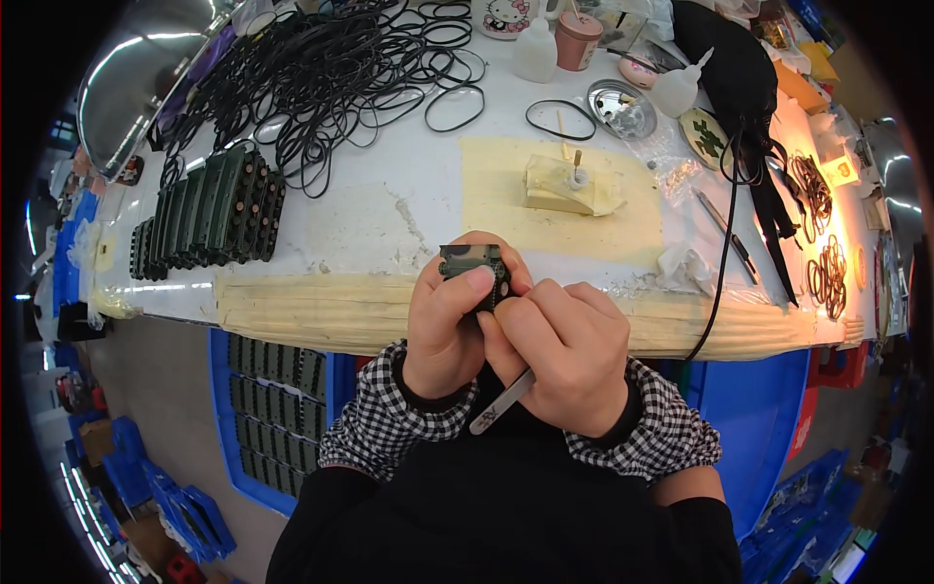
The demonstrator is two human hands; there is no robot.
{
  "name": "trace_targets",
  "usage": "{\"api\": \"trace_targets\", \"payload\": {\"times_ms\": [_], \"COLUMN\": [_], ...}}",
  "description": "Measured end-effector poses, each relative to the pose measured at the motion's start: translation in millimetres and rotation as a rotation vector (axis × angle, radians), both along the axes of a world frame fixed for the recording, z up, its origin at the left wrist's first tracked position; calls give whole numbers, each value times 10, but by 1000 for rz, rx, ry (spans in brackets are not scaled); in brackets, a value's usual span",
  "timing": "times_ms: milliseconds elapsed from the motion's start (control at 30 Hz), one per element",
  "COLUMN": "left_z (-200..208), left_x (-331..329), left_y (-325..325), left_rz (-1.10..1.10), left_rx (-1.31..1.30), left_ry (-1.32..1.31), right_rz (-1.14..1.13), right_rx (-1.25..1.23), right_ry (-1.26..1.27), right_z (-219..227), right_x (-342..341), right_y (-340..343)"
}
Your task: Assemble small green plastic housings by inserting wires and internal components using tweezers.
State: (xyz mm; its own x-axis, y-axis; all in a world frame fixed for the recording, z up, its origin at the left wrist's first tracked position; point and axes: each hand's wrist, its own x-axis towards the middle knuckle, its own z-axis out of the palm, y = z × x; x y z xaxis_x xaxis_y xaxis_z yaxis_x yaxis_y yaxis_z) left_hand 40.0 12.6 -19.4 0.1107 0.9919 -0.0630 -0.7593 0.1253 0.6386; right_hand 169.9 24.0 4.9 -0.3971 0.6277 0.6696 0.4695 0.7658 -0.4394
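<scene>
My left hand (451, 321) grips a small green camouflage-patterned model part (470, 258), thumb on top, just over the table's front edge. Dark toothed edging and a round wheel-like spot show along the part's right side. My right hand (569, 346) is closed, its fingertips pressed against that side. Out of its palm, toward the lower left, sticks the flat metal end of what look like tweezers (501, 403); their tips are hidden by the fingers. A row of similar dark green parts (219, 209) with small wheels stands on the table at left.
A heap of thin black loops (321, 83) covers the far left. A taped block (569, 187) with an upright pin sits beyond my hands. White squeeze bottles (535, 49), a pink cup (579, 41), a round metal dish (621, 109) and a pen (725, 234) lie to the right.
</scene>
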Motion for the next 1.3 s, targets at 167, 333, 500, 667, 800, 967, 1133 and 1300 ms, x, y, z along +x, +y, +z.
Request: {"api": "trace_targets", "payload": {"times_ms": [167, 333, 500, 667, 800, 967, 1133, 1300], "left_z": [1, 4, 8, -34, -45, -77, -109, -79], "left_x": [-14, -20, -5, -41, -16, 21, 21, -3], "left_y": [1, 15, 2, 27, 61, 82, 93, 88], "left_rz": [-7, -37, -29, -40, 42, 99, 62, 33], "left_rx": [0, 14, 25, 17, 57, 128, 198, 189], "left_ry": [38, 2, -5, -58, -21, -2, -36, 46], "right_rz": [-11, -7, -6, 92, -31, -53, -33, -25], "right_rx": [2, 11, -7, -39, -42, -51, -82, -87], "right_ry": [-23, -39, -71, 47, 160, 140, 124, 121], "right_z": [33, 11, 32, 51, -16, -74, -13, 8], "right_x": [-11, -10, -1, 45, 64, 101, 133, 124], "right_y": [-7, -25, -40, -18, 41, 71, 66, 92]}}
